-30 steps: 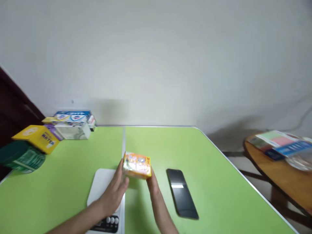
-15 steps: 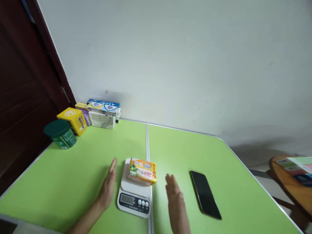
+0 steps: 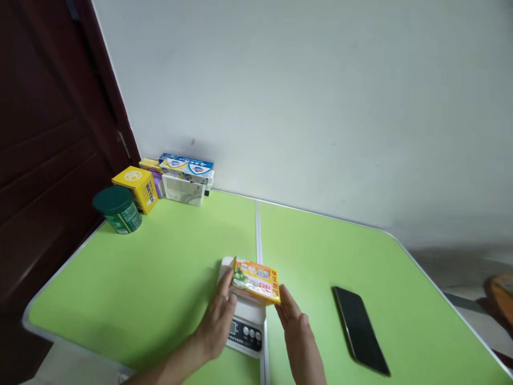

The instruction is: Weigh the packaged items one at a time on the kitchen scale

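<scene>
An orange soap pack (image 3: 256, 280), with printed characters and a green picture on its wrapper, is over the plate of a white kitchen scale (image 3: 245, 342). Against the pack's left end are the fingers of my left hand (image 3: 218, 321), the thumb pointing forward lower down. The fingertips of my right hand (image 3: 298, 334) meet its right end, so the pack is held between both hands. Whether its underside still rests on the scale I cannot tell. My left hand hides part of the scale's display; the round buttons at the scale's front show.
A black phone (image 3: 359, 330) lies on the green table (image 3: 172, 267) to the right. At the back left stand a green-lidded tub (image 3: 118, 208), a yellow box (image 3: 138, 187), and several stacked boxes (image 3: 186, 168) by the wall. A light strip (image 3: 258, 224) divides the tabletop.
Both hands have moved inward from either side of the scale to the ends of the soap pack. The view has shifted, so the scene sits further right on the left side.
</scene>
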`<state>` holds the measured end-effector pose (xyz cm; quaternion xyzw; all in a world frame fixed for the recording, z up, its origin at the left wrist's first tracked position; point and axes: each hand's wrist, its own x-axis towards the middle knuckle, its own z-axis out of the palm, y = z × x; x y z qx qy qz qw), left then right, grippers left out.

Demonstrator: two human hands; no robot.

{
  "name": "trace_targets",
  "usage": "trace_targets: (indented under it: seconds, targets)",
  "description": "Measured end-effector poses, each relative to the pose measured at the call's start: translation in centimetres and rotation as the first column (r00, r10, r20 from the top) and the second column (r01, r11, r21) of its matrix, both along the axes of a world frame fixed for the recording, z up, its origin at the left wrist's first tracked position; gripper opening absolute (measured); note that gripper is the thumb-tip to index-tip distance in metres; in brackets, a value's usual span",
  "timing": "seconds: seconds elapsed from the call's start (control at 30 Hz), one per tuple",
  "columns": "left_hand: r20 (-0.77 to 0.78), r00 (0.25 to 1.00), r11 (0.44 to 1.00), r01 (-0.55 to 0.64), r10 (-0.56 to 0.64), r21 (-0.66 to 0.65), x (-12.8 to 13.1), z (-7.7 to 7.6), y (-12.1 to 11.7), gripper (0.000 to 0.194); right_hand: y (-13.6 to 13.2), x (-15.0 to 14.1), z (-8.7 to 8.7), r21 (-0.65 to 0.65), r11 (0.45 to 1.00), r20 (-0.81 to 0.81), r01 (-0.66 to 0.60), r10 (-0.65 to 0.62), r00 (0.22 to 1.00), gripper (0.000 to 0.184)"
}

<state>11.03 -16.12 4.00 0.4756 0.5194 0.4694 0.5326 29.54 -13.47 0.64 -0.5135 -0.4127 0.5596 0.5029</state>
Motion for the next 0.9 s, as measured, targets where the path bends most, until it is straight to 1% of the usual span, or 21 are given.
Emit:
trace_targets:
  seconds: [0.03,0.1,0.2,0.27,0.33,0.43,0.5,0.57,0.63,0.7,0.8,0.9]
  targets:
    - [-0.012,1.0,1.0,0.002,-0.002,0.021,0.4,0.0,0.1,0.073,0.3,-0.5,0.0,0.006,0.999,0.026,-0.037,0.037,0.999,0.07]
    - [-0.034,0.999,0.999,0.003,-0.002,0.042,0.3,0.0,0.2,0.076,0.7,-1.4,0.0,0.022,0.995,0.09,-0.102,0.1,0.991,0.073]
    - [-0.024,1.0,1.0,0.002,-0.002,0.028,-1.6,-0.1,0.6,0.082,1.4,-3.2,0.4,0.023,0.981,0.153,-0.193,0.188,0.97,0.074]
    - [0.005,0.999,0.999,-0.042,0.042,0.013,-3.7,0.0,1.4,0.085,2.3,-5.3,1.1,0.002,0.969,0.151,-0.248,0.245,0.958,0.072]
    - [0.028,0.991,0.991,-0.132,0.131,0.006,-6.2,-0.1,2.8,0.087,3.9,-8.2,2.2,-0.021,0.948,0.143,-0.318,0.318,0.937,0.074]
    - [0.032,0.964,0.964,-0.264,0.263,0.018,-10.4,-0.4,5.7,0.088,7.3,-13.3,3.7,-0.036,0.9,0.145,-0.435,0.435,0.889,0.085]
    - [0.023,0.944,0.944,-0.33,0.329,0.029,-13.3,-0.9,7.8,0.089,9.9,-16.7,4.1,-0.007,0.87,0.129,-0.494,0.49,0.862,0.089]
    - [0.004,0.916,0.915,-0.401,0.401,0.036,-16.1,-1.5,10.0,0.092,12.2,-19.9,4.0,0.043,0.844,0.11,-0.534,0.528,0.842,0.089]
    - [-0.012,0.884,0.883,-0.466,0.467,0.051,-18.6,-2.1,12.0,0.092,14.2,-22.6,3.6,0.091,0.82,0.098,-0.565,0.557,0.825,0.09]
    - [-0.015,0.861,0.859,-0.507,0.509,0.068,-20.8,-2.6,13.9,0.087,15.8,-25.0,2.9,0.129,0.807,0.086,-0.576,0.57,0.817,0.091]
    - [-0.013,0.837,0.833,-0.544,0.548,0.1,-23.3,-3.3,16.4,0.073,17.4,-27.8,1.9,0.187,0.81,0.057,-0.556,0.556,0.829,0.091]
    - [-0.016,0.817,0.813,-0.571,0.577,0.114,-24.9,-4.0,18.4,0.066,18.5,-29.8,0.8,0.216,0.823,0.021,-0.525,0.534,0.845,0.09]
